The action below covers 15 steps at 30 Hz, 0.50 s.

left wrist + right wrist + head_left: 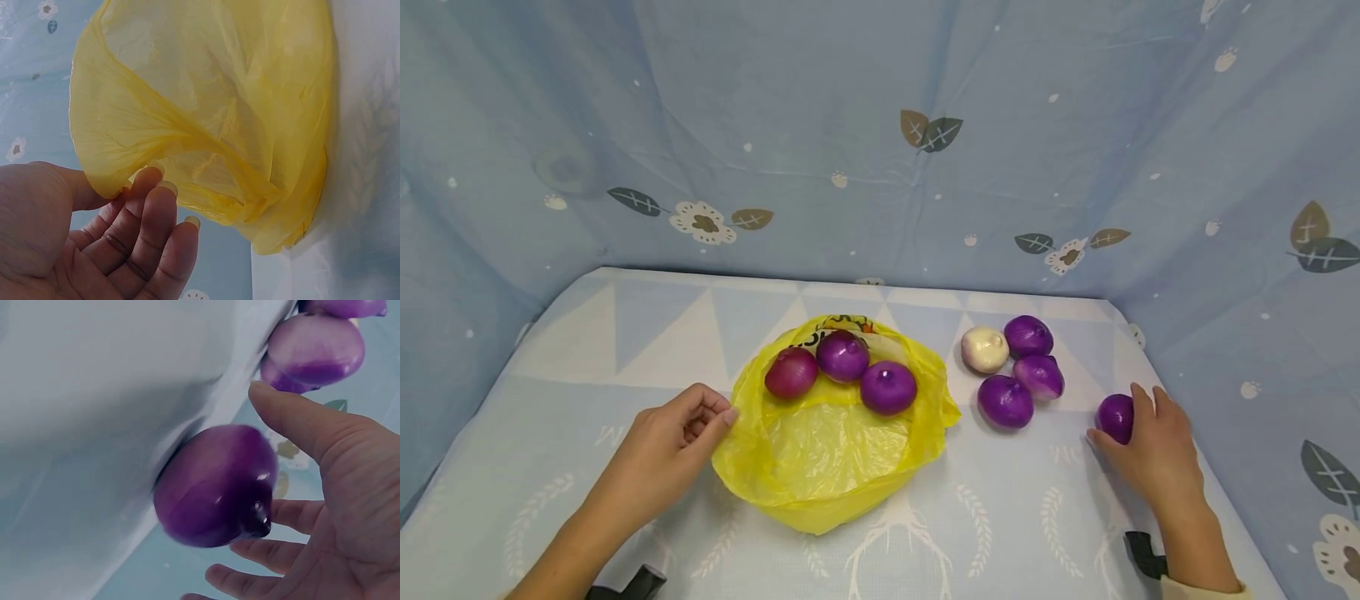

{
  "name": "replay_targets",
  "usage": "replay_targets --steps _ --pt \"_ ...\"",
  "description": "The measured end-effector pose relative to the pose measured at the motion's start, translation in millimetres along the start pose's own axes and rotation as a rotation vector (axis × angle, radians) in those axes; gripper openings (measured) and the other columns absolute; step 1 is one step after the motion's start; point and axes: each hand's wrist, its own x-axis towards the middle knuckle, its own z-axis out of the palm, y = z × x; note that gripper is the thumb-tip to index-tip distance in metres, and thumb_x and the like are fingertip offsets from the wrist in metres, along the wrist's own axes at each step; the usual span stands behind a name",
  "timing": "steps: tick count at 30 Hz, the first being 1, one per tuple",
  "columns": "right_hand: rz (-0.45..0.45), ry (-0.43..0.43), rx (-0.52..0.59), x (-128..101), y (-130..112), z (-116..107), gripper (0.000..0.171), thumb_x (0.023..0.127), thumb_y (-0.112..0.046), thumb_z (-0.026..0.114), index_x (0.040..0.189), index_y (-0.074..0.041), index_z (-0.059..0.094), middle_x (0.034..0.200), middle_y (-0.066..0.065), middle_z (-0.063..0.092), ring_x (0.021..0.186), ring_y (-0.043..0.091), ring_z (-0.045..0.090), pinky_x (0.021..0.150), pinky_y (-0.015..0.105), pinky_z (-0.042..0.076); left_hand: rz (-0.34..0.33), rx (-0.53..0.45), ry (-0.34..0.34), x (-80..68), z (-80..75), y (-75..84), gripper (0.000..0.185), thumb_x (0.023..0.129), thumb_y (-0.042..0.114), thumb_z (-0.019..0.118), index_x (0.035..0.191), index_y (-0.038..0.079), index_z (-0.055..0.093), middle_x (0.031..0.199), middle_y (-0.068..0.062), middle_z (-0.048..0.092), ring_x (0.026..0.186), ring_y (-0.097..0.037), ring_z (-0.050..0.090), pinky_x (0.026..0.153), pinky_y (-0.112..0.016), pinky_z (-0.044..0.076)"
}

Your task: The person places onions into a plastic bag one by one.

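Note:
My left hand (pixel 673 446) pinches the left rim of a yellow plastic bag (pixel 842 454) between thumb and fingers. The bag's mouth is spread wide. Along its far inner side lie a reddish onion (pixel 791 372) and two purple onions (pixel 842 357). At the table's right side, my right hand (pixel 1163 458) reaches around a single purple onion (pixel 1114 418). In the right wrist view, the thumb is spread away from this onion (pixel 215 484), with the fingers extended on its other side.
Right of the bag sits a cluster: one pale onion (pixel 985 350) and three purple onions (pixel 1005 403). A patterned cloth (pixel 925 533) covers the table. Blue printed curtains (pixel 820 167) rise at its back and sides.

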Motion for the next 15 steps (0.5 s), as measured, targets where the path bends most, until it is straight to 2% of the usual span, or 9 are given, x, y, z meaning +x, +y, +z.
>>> replay_targets --steps 3,10,15 --pt "0.035 -0.023 0.004 0.2 2.9 -0.3 0.098 0.085 -0.026 0.085 0.153 0.015 0.027 0.148 0.050 0.024 0.132 0.070 0.027 0.095 0.084 0.032 -0.001 0.004 -0.001 0.1 -0.2 0.1 0.009 0.106 0.023 0.066 0.107 0.014 0.065 0.086 0.004 0.064 0.073 -0.015 0.057 0.063 -0.024 0.051" --pt "0.036 -0.048 -0.010 -0.1 5.2 2.9 0.096 0.084 -0.029 0.086 0.149 0.016 0.031 0.144 0.049 0.029 0.123 0.073 0.033 0.086 0.085 0.037 0.001 0.005 -0.001 -0.2 -0.1 0.1 0.009 0.106 0.023 0.066 0.107 0.014 0.065 0.087 0.004 0.064 0.074 -0.014 0.058 0.064 -0.024 0.051" --pt "0.063 -0.091 -0.013 -0.1 7.1 3.1 0.096 0.089 -0.033 0.082 0.152 0.014 0.027 0.141 0.046 0.030 0.120 0.072 0.035 0.081 0.085 0.041 0.007 0.002 -0.002 -0.3 0.1 -0.2 0.008 0.106 0.023 0.066 0.106 0.015 0.065 0.087 0.005 0.065 0.074 -0.014 0.058 0.064 -0.025 0.051"
